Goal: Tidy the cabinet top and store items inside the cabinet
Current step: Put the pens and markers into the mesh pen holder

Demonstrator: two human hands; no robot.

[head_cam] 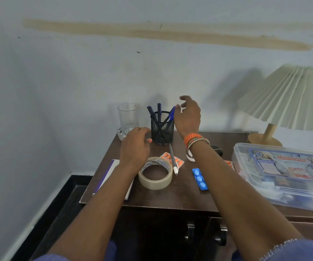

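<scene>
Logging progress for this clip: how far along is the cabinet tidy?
Early. Done: pens stand in the mesh holder. In hand: nothing; the right hand hangs open beside the holder, the left hand is loosely curled near its base. Left: tape roll, loose pen, orange pill strip, blue pill strip, notebook, glass and first-aid box all sit on top; the doors look shut.

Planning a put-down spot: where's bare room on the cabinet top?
Free: the front strip of the cabinet top, between the tape roll and blue blister strip. Crowded: the back, with glass, pen holder, pen on orange pills; first-aid box fills the right.
</scene>
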